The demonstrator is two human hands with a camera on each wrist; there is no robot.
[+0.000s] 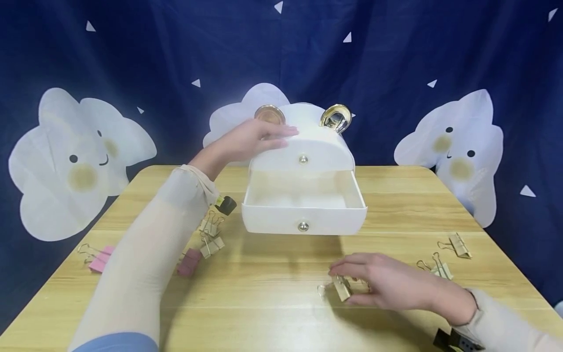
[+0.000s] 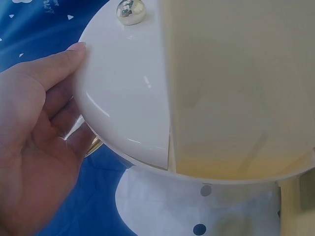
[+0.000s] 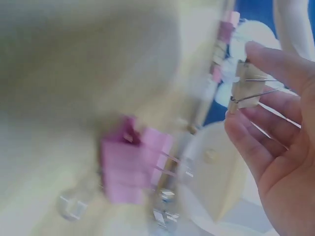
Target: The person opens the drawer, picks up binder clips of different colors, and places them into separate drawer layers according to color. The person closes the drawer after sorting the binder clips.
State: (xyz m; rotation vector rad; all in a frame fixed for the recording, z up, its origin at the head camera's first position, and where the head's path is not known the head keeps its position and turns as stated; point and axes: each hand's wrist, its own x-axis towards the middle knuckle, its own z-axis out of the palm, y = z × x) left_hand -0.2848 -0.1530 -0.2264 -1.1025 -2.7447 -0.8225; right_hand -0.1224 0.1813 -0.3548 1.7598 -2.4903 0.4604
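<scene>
A white drawer box [image 1: 321,137] with two gold ears stands at the back middle of the table. Its lower drawer [image 1: 270,219] is pulled out, and no contents show inside. My left hand [image 1: 259,136] rests on the rounded top by the left ear, fingers extended; in the left wrist view its thumb lies along the edge of the upper drawer front [image 2: 123,83]. Front right, my right hand [image 1: 389,281] pinches a beige binder clip [image 1: 341,287] between thumb and fingertips, low over the table. The right wrist view shows the clip's wire handles pointing toward the palm.
Beige binder clips [image 1: 213,247] and pink ones [image 1: 189,262] lie left of the box, partly behind my left arm. Further beige clips [image 1: 460,245] are at the right. A pink clip [image 3: 123,169] looms large in the right wrist view. A dark blue curtain [image 1: 171,49] hangs behind.
</scene>
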